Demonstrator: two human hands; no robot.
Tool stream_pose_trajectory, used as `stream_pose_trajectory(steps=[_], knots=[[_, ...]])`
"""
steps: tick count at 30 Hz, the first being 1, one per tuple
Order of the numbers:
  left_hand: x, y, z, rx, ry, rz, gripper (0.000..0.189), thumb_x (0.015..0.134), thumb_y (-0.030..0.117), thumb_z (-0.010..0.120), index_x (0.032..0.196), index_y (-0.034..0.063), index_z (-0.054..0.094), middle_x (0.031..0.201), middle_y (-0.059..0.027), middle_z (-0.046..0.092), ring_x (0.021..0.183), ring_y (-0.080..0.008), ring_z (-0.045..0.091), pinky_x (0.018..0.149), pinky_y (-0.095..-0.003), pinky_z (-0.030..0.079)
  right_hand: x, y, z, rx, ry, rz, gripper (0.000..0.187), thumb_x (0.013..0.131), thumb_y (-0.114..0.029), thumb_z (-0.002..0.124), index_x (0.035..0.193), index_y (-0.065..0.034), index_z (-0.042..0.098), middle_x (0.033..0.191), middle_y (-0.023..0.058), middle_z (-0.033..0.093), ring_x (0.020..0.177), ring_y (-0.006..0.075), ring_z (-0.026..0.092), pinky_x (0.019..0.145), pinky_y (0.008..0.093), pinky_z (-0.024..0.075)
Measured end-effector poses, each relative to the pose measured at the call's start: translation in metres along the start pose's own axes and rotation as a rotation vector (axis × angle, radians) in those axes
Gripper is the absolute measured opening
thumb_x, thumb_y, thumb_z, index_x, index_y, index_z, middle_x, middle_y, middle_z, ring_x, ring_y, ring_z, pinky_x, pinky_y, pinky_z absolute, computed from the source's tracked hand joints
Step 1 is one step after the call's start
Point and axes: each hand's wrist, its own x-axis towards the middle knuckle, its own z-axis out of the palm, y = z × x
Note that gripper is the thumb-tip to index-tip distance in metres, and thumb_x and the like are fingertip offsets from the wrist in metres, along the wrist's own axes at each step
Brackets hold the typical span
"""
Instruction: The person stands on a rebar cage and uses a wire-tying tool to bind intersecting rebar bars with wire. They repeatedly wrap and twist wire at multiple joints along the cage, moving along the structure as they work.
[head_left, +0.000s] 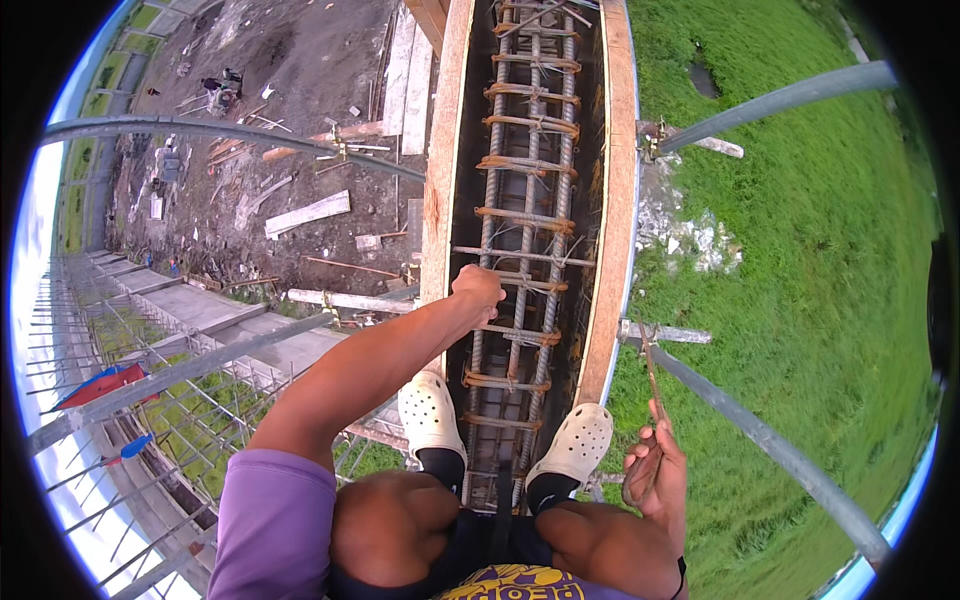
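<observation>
My left hand (478, 291), fingers curled, is at the left long bar of the rebar cage (490, 199), beside a short crosswise bar; whether it grips a bar or a wire cannot be made out. The cage, with rusty stirrups and thin tie wires, lies inside a timber beam form (609, 202). Out to the right of the form, my right hand (654, 461) holds a thin, rusty metal tool (654, 382) with a bent lower end, its tip pointing up. My feet, in white clogs (431, 412), stand on both sides of the form.
Grey scaffold pipes (780, 442) with clamps (328, 304) flank the form on both sides. Far below on the left are dirt ground with loose boards (307, 214) and a concrete beam with projecting rebar. Grass (825, 262) lies far below on the right. The drop is open on both sides.
</observation>
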Motion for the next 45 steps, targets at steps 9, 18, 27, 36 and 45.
stream_pose_trajectory(steps=[9, 18, 27, 36, 45], knots=[[-0.014, 0.026, 0.005, -0.226, -0.238, -0.027, 0.006, 0.098, 0.002, 0.048, 0.098, 0.0003, 0.054, 0.083, -0.0132, 0.064, 0.05, -0.0113, 0.04, 0.039, -0.0291, 0.032, 0.004, 0.009, 0.048, -0.488, 0.053, -0.162, 0.057, 0.113, -0.034, 0.05, 0.166, -0.022, 0.031, 0.096, 0.0052, 0.062, 0.065, 0.0123, 0.064, 0.059, 0.0321, 0.0622], [-0.002, 0.015, -0.013, -0.214, -0.412, 0.005, 0.007, 0.104, 0.01, 0.055, 0.104, 0.0052, 0.059, 0.08, -0.004, 0.058, 0.049, -0.0071, 0.032, 0.037, -0.0225, 0.025, 0.047, -0.005, 0.077, -0.87, -0.024, -0.117, 0.049, 0.115, -0.029, 0.048, 0.163, -0.0255, 0.041, 0.087, 0.0043, 0.059, 0.055, 0.0122, 0.059, 0.048, 0.0298, 0.0562], [-0.002, 0.019, -0.016, -0.165, -0.408, 0.04, 0.017, 0.1, 0.004, 0.048, 0.086, 0.0028, 0.059, 0.074, -0.0065, 0.055, 0.049, -0.0105, 0.033, 0.039, -0.0283, 0.026, 0.077, -0.004, 0.099, -0.877, -0.013, -0.026, 0.047, 0.115, -0.025, 0.047, 0.161, -0.0226, 0.042, 0.085, 0.0032, 0.056, 0.053, 0.0125, 0.057, 0.047, 0.0309, 0.0549], [0.0, 0.021, -0.016, -0.104, -0.389, 0.065, 0.017, 0.1, 0.005, 0.049, 0.088, 0.0008, 0.06, 0.076, -0.0089, 0.058, 0.05, -0.0115, 0.034, 0.04, -0.0288, 0.029, 0.09, -0.008, 0.101, -0.569, -0.059, 0.132, 0.047, 0.114, -0.022, 0.048, 0.161, -0.0221, 0.042, 0.078, -0.0002, 0.053, 0.053, 0.0114, 0.053, 0.045, 0.0306, 0.0515], [-0.014, 0.019, -0.046, 0.015, -0.384, 0.06, 0.02, 0.108, 0.014, 0.048, 0.109, 0.0038, 0.065, 0.075, 0.0001, 0.057, 0.055, -0.0088, 0.045, 0.051, -0.0291, 0.049, 0.086, 0.008, 0.085, -0.325, -0.171, 0.303, 0.052, 0.114, -0.025, 0.049, 0.164, -0.0251, 0.036, 0.073, -0.0049, 0.045, 0.053, 0.0055, 0.046, 0.044, 0.0234, 0.0462]])
